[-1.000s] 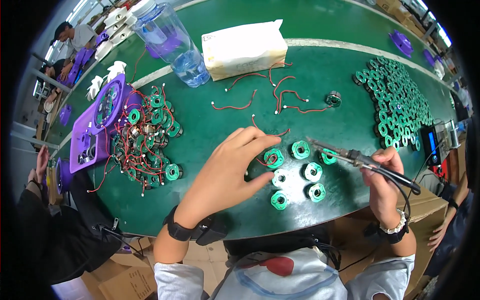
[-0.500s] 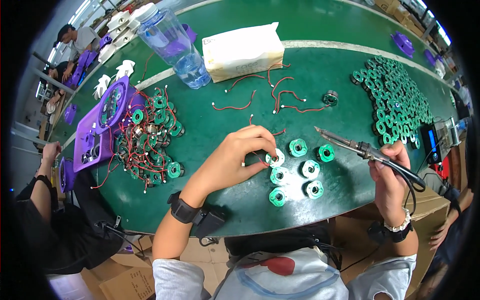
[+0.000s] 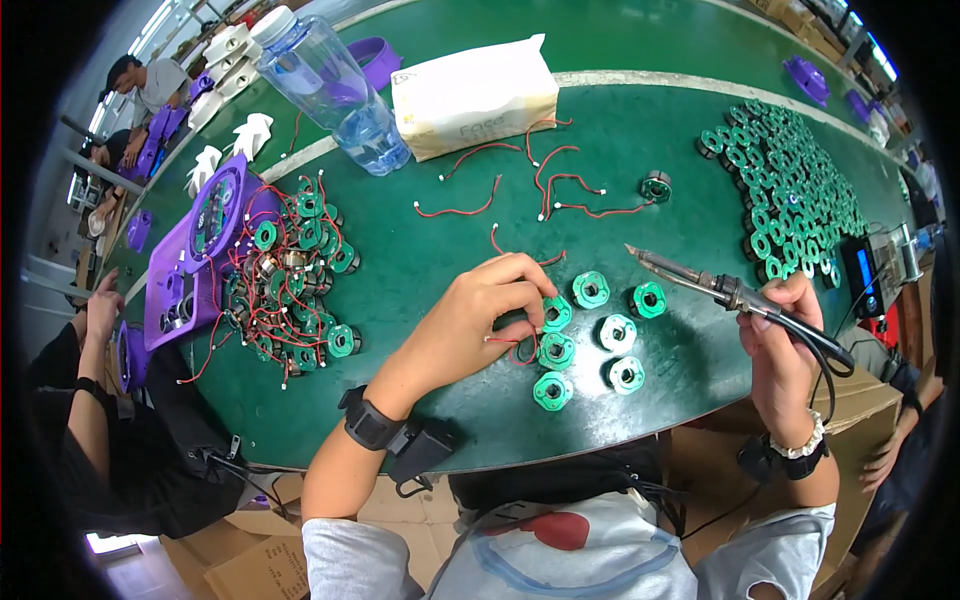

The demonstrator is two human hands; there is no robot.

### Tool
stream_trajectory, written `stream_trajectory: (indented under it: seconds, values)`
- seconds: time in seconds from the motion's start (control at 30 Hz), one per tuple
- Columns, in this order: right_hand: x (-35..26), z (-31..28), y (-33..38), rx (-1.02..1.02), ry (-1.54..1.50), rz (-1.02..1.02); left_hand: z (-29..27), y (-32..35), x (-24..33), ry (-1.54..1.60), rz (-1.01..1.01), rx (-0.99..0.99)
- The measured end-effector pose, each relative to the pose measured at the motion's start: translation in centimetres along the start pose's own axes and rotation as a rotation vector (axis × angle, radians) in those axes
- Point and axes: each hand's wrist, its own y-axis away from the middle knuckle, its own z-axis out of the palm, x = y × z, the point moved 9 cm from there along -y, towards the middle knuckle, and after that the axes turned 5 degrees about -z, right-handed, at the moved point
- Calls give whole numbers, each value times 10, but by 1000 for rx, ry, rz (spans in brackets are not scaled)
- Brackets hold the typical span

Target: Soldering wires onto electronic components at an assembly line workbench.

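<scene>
My left hand (image 3: pixel 470 318) is closed with a thin red wire (image 3: pixel 522 358) in its fingers, a white connector at one end of it. Its fingertips are at a round green circuit board with a centre hole (image 3: pixel 557 314), partly covered by the index finger. Several similar boards stand in a cluster beside it, among them a board (image 3: pixel 591 290) just to the right and a board (image 3: pixel 553 391) nearest the table edge. In my right hand (image 3: pixel 785 355) is a soldering iron (image 3: pixel 700 281), its tip pointing left, above the table and apart from the boards.
Loose red wires (image 3: pixel 468 210) lie beyond my left hand. Left are a wired pile of motors (image 3: pixel 295 290) and a purple basket (image 3: pixel 160 312). A water bottle (image 3: pixel 335 95) and tissue pack (image 3: pixel 475 100) stand behind; many boards (image 3: pixel 795 190) and a soldering station (image 3: pixel 862 280) sit right.
My left fingers have shifted slightly, and the red wire now loops below them with its connector end showing to the left. The soldering iron stays nearly in place. The whole view has shifted a little.
</scene>
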Motion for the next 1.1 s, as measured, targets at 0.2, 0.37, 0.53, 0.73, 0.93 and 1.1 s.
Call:
stream_trajectory:
  seconds: [0.2,0.37,0.53,0.73,0.93,1.1]
  values:
    - [3,0,1,2,-9,10,0,2,0,-52,34,30]
    - [4,1,0,-18,-10,-1,-2,-1,2,-116,72,62]
    - [4,3,2,-21,-8,-8,-16,2,13,-231,112,225]
    - [1,3,4,-19,11,-26,-78,19,24,-264,-6,579]
    - [2,7,6,-21,-28,-2,-34,14,22,-245,-216,235]
    - [11,12,11,-38,27,26,-12,15,7,-196,-278,94]
